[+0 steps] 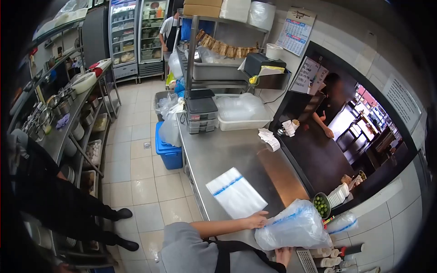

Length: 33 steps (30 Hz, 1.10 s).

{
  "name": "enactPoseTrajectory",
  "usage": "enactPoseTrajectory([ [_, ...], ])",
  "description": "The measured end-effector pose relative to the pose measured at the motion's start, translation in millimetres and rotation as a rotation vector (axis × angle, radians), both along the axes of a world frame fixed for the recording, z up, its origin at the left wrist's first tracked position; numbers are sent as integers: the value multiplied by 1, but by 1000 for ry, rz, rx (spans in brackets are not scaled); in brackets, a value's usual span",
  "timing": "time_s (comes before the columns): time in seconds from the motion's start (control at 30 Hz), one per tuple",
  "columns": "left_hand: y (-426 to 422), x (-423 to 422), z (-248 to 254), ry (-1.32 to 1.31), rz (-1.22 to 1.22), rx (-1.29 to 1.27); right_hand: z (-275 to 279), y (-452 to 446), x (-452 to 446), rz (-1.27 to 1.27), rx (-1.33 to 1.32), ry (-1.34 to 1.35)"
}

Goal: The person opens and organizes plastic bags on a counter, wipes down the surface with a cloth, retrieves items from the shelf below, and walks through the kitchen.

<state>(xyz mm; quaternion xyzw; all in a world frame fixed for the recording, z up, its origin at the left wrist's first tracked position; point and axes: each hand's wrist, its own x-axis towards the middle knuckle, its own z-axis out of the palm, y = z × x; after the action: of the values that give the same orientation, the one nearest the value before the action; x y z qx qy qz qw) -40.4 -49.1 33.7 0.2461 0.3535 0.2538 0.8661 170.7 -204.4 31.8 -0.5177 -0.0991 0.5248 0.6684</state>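
A bulky clear plastic bag with a blue stripe (293, 227) lies at the near end of the steel counter. My left hand (257, 220) is closed on its left edge, fingers at the plastic. At the bag's lower edge is my right hand (283, 255), closed against the plastic, its fingertips partly hidden by the bag. Flat on the counter, just beyond my left hand, rests a stack of white plastic bags with a blue band (236, 193). What the bulky bag contains is hard to make out.
The steel counter (223, 152) carries a white basket (243, 122) of clear plastic and dark stacked boxes (200, 111). Limes fill a bowl (321, 205) near the hatch, where a person (325, 104) leans. Bottles (330, 261) stand lower right. A co-worker (59, 195) is at left.
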Motion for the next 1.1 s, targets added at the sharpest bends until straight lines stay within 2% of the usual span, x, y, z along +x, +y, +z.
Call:
enactPoseTrajectory([
  [0.07,-10,-20,38,46,22,-264,12,-21,-10,-9,-26,28],
  [0.17,-20,-32,57,-59,50,-427,41,-22,-38,-93,-38,46],
  [0.27,-25,-19,-11,-441,50,-401,27,-20,-43,-21,40,-40],
  [0.4,-33,-16,-27,-544,-35,-222,-23,-21,-33,29,-59,-146],
  [0.47,-23,-16,-25,-582,-104,-75,-7,-12,-44,-63,-54,-228],
  [0.57,-8,-10,-37,-473,-170,50,-18,-2,-41,-91,-67,-340],
  [0.63,-8,-6,-28,-289,-172,35,-37,1,-36,-148,-8,-412],
  [0.73,-16,-18,1,-86,-217,15,-19,-15,-41,-122,-142,-467],
  [0.8,-24,-35,22,-9,-266,14,1,-31,-49,-62,-75,-263],
  [0.83,-27,-41,30,-22,-289,49,10,-38,-54,-36,-41,-162],
  [0.97,-32,-43,34,-44,-396,217,38,-39,-71,-48,-10,-77],
  [1.03,-31,-37,6,-110,-411,382,25,-39,-69,-9,-12,-220],
  [1.1,-27,-35,-1,9,-446,496,17,-33,-66,12,-8,-354],
])
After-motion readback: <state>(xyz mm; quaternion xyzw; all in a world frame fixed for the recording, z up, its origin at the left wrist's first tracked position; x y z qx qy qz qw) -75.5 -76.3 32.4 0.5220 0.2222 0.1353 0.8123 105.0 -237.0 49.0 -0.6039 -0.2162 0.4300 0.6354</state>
